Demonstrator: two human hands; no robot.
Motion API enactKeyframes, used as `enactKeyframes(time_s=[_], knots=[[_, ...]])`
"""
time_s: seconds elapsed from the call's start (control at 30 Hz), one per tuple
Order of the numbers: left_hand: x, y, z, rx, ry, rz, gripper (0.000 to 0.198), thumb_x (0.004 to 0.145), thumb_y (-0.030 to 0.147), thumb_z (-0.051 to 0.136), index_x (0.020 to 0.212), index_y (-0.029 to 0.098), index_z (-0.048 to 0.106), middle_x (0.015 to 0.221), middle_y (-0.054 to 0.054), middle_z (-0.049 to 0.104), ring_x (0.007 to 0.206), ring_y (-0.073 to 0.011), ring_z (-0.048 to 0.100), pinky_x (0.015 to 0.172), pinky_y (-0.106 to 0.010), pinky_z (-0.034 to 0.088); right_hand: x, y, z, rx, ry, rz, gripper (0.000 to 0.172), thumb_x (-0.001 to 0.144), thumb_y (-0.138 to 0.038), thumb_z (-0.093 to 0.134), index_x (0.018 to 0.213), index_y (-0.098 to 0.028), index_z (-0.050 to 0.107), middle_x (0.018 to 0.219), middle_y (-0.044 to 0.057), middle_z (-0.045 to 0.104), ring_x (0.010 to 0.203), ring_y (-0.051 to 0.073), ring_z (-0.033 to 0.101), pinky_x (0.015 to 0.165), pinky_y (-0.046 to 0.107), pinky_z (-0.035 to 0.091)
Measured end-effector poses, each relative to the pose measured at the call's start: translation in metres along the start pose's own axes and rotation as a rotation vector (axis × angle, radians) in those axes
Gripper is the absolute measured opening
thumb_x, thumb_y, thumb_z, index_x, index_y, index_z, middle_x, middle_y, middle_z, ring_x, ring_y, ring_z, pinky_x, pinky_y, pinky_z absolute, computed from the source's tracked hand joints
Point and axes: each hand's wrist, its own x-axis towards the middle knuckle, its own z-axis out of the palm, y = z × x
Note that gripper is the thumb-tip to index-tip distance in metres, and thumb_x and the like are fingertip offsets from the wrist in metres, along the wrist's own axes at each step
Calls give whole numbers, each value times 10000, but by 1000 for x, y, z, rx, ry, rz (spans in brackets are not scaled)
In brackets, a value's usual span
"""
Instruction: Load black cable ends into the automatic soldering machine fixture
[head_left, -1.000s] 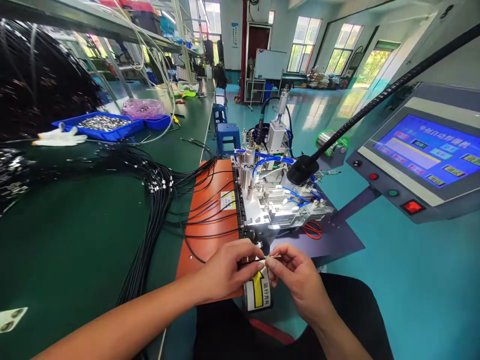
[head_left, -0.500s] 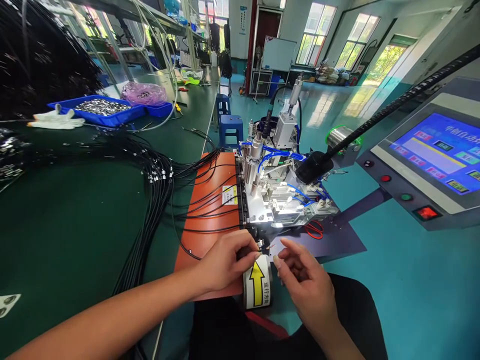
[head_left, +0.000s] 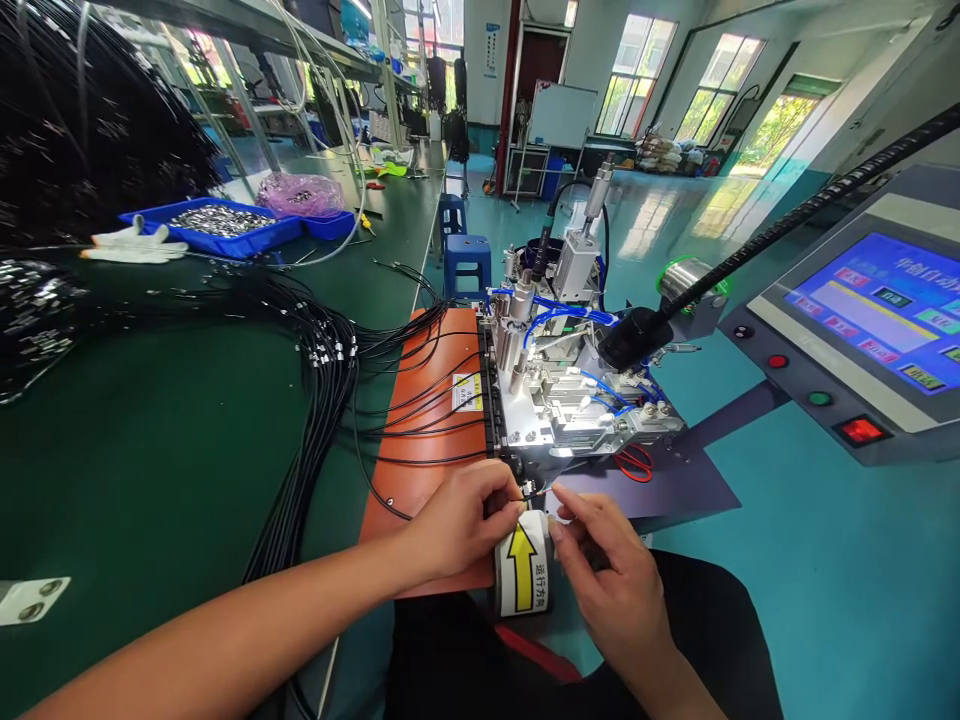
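My left hand [head_left: 472,515] is closed in a pinch on the end of a black cable [head_left: 373,487], just in front of the machine's near corner. Thin stripped wires [head_left: 541,491] stick out to the right past its fingertips. Close to those wire tips is my right hand [head_left: 611,560], its thumb and index finger apart; whether the index fingertip touches the wires is hard to make out. Under the fingertips sits a white roller [head_left: 523,575] with a yellow arrow. Several black cables run across the orange plate [head_left: 427,400] to the metal machine [head_left: 570,390].
A bundle of black cables [head_left: 300,470] lies on the green table [head_left: 165,450]. Farther back are a blue tray [head_left: 217,240] of small metal parts and white gloves [head_left: 135,243]. A black lamp arm [head_left: 750,250] crosses over the machine, beside a control screen [head_left: 877,300].
My right hand has moved slightly left, its index fingertip now nearer the wire tips. My left hand keeps its pinch on the cable. The whole view has shifted a little.
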Motion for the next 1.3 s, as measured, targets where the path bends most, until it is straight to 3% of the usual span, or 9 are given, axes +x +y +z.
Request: enactKeyframes(time_s=[0.2,0.4,0.87,1.1,1.3], knots=[[0,-1,1,27,9,-6,97,845,208,579,756,170,576,707,15,547,642,-110,479,550,-205,338,0,-4,4,63,12,103,273,917,-303,573,1162,-261,685,1023,75,630,752,187,626,697,321,528],[-1,-1,2,39,13,-18,123,850,225,574,738,175,565,685,16,534,627,-114,470,535,-209,329,7,4,21,268,67,343,227,879,-411,636,941,-195,663,740,25,610,597,157,582,558,281,507],[-6,2,3,17,31,34,157,887,236,560,744,174,542,701,24,513,645,-106,460,556,-208,339,14,-10,42,380,219,362,219,853,-401,675,848,-183,663,747,28,664,675,161,597,619,262,488],[-4,1,-3,121,-51,151,117,899,176,528,788,171,563,749,8,530,708,-118,476,610,-220,346,22,7,2,536,-25,424,286,880,-456,642,962,-182,625,634,-28,550,508,100,475,455,214,368],[-4,2,-4,141,-67,175,107,911,160,512,827,165,578,780,7,528,705,-114,464,621,-225,351,36,13,-16,338,-236,391,332,927,-505,550,867,-185,612,661,-9,579,492,93,471,469,228,371]])
